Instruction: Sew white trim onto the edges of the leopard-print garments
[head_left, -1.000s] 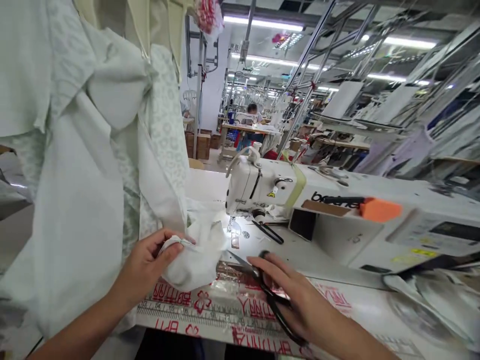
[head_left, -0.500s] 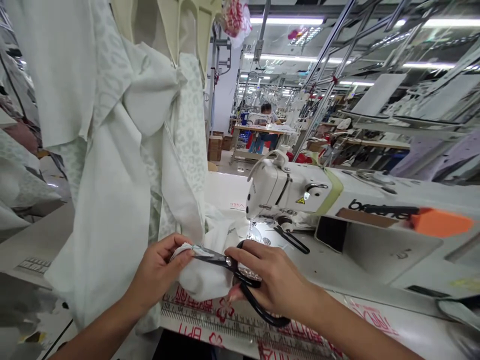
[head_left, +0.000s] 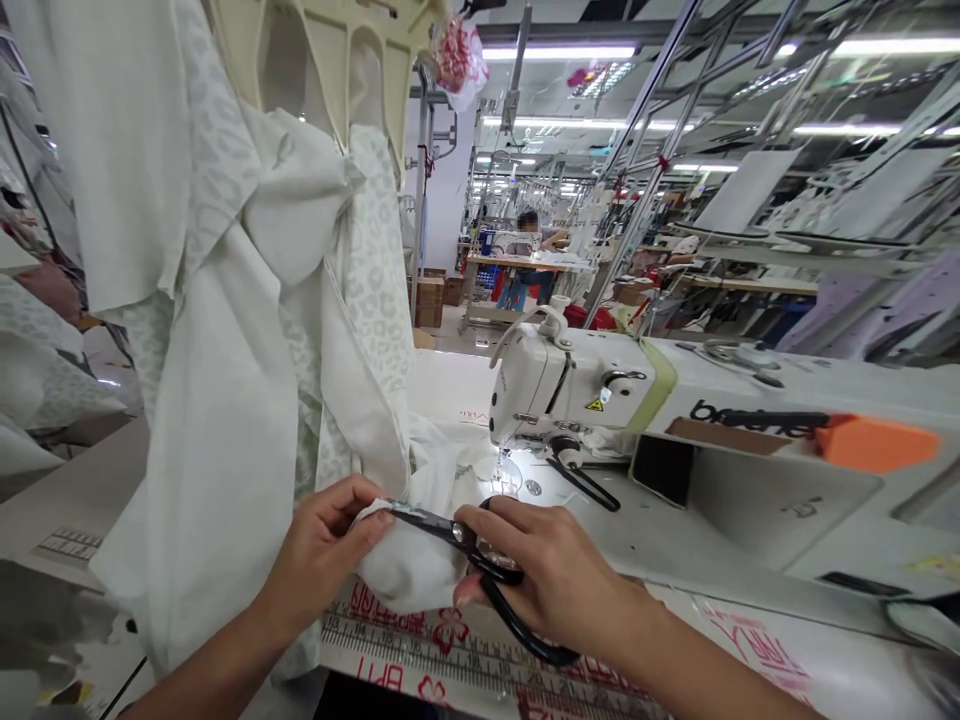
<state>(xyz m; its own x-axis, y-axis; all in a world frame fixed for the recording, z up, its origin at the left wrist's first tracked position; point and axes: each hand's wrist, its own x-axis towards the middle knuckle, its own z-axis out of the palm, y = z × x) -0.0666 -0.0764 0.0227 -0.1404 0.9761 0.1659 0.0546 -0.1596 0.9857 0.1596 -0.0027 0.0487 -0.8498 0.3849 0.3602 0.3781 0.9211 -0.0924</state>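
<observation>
My left hand (head_left: 326, 545) pinches a gathered fold of white fabric (head_left: 405, 570) at the front of the sewing table. My right hand (head_left: 547, 570) grips black-handled tailor's scissors (head_left: 491, 565). Their steel blades (head_left: 424, 525) lie across the top edge of the fold, right next to my left fingers. Most of the lower handle loop shows below my right hand. The fabric runs up into a large white garment with a pale leopard-pattern panel (head_left: 232, 400), hanging at the left.
A white Brother sewing machine (head_left: 559, 385) stands just beyond my hands, with small black thread snips (head_left: 583, 482) on its table. An orange block (head_left: 874, 445) sits on the machine's far arm. A measuring tape (head_left: 450, 640) runs along the table's front edge. A co-worker (head_left: 529, 240) sits far back among metal racks.
The scissors have moved left from beside the fabric onto the fold's top edge, with my right hand closer to my left. The view has swung, shifting the scene right.
</observation>
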